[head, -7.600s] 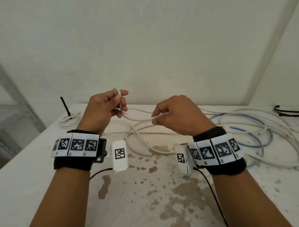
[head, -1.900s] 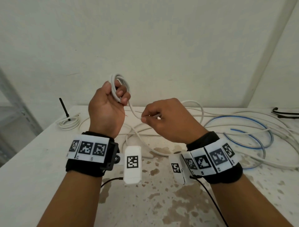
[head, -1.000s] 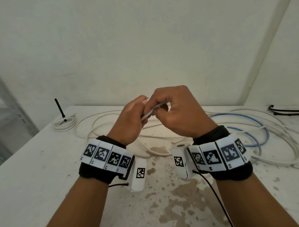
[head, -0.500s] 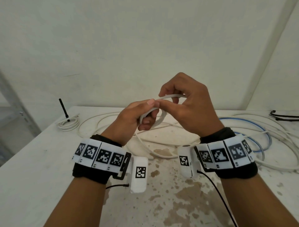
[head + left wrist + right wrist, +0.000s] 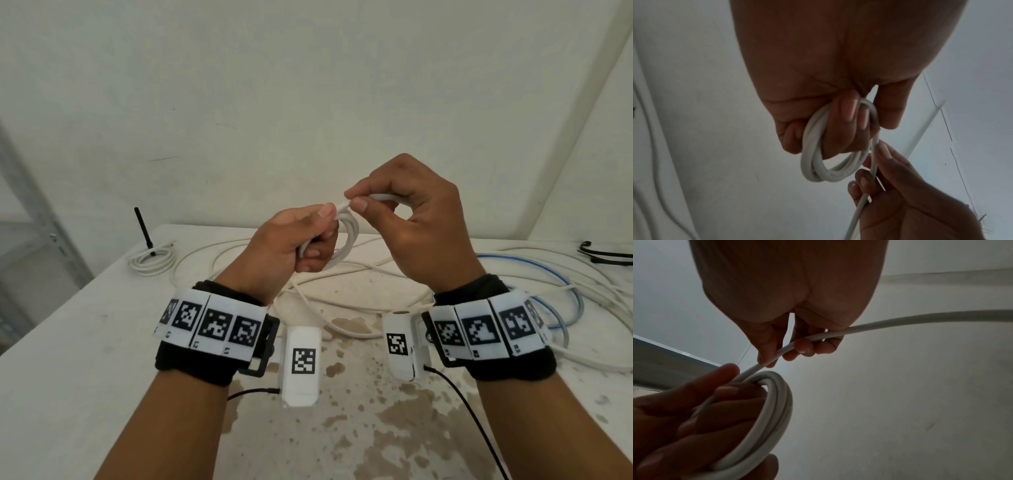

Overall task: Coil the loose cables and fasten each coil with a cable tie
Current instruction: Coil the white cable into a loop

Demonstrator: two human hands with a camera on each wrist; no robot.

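Observation:
My left hand (image 5: 310, 240) grips a small coil of white cable (image 5: 349, 236), a few loops wound round its curled fingers, held above the table. The coil (image 5: 818, 164) shows clearly in the left wrist view and again as loops (image 5: 774, 415) in the right wrist view. My right hand (image 5: 359, 202) pinches the free run of the same cable (image 5: 879, 324) just beside the coil, between thumb and fingers. The rest of that white cable trails down to the table (image 5: 102, 342).
A tied white coil (image 5: 150, 260) with a black tie sticking up lies at the table's far left. Loose white cable (image 5: 222, 253) and a blue cable (image 5: 561, 284) sprawl across the back and right. Black cable ties (image 5: 606, 255) lie far right.
Over the last seconds the coil in my left hand has gained loops. My right hand has brought the free run over to the top of the coil.

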